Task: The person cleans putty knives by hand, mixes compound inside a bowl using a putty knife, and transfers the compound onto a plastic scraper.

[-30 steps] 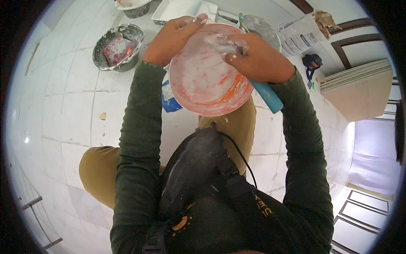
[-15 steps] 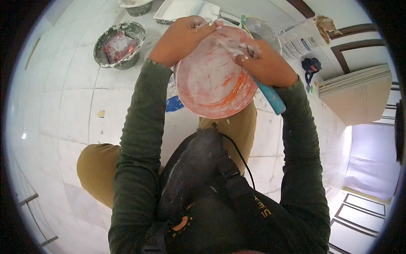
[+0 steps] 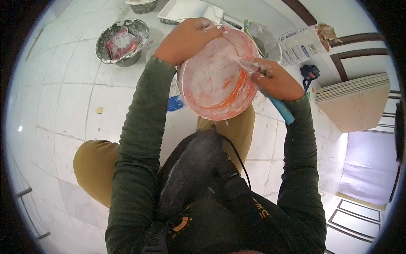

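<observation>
Your left hand (image 3: 188,40) grips the rim of the pink bowl (image 3: 205,91) at upper centre of the frame, its open face tilted toward you. Your right hand (image 3: 277,79), the nearer to the bowl's right side, clasps the teal-handled tool (image 3: 282,111); its long axis slants from the bowl's upper right inside down to the handle end, right of centre. Whether the tool's tip touches the bowl, you can't tell.

Right grip (image 3: 275,79) lower along pink bowl (image 3: 207,80)
</observation>
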A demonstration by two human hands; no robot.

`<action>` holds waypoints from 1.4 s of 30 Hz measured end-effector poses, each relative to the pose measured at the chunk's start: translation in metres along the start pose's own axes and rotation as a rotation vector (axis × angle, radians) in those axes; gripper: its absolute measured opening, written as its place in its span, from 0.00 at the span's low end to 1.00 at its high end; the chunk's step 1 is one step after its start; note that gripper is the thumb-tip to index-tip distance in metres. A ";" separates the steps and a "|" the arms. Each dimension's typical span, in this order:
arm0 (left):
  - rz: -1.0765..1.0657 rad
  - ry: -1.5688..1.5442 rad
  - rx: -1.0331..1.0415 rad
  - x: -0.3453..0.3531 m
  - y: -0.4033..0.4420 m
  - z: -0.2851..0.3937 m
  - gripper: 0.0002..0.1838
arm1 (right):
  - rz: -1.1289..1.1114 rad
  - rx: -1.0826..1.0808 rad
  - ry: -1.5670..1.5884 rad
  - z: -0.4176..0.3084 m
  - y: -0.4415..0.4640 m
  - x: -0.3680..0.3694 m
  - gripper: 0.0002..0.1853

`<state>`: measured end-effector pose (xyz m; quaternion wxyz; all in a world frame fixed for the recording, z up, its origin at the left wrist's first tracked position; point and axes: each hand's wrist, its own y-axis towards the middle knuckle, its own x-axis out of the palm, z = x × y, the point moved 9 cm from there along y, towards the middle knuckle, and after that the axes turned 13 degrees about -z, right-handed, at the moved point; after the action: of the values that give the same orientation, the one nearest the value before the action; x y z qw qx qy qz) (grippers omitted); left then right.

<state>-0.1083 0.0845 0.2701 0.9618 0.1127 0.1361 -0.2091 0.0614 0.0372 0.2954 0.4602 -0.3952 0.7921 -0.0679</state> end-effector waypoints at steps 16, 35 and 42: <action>-0.027 -0.854 0.104 0.007 -0.009 -0.030 0.24 | 0.553 -0.332 1.244 0.013 0.021 0.036 0.14; 0.054 -0.012 0.375 0.028 -0.016 0.012 0.20 | 0.872 -0.342 1.144 0.019 0.043 0.052 0.15; 0.145 0.219 0.419 0.026 -0.020 0.009 0.21 | 0.645 -0.208 0.976 0.006 0.041 0.058 0.14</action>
<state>-0.0922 0.0541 0.2674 0.9094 0.3411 0.1848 -0.1497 0.0275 0.0264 0.2337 -0.0007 -0.1008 0.9947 -0.0207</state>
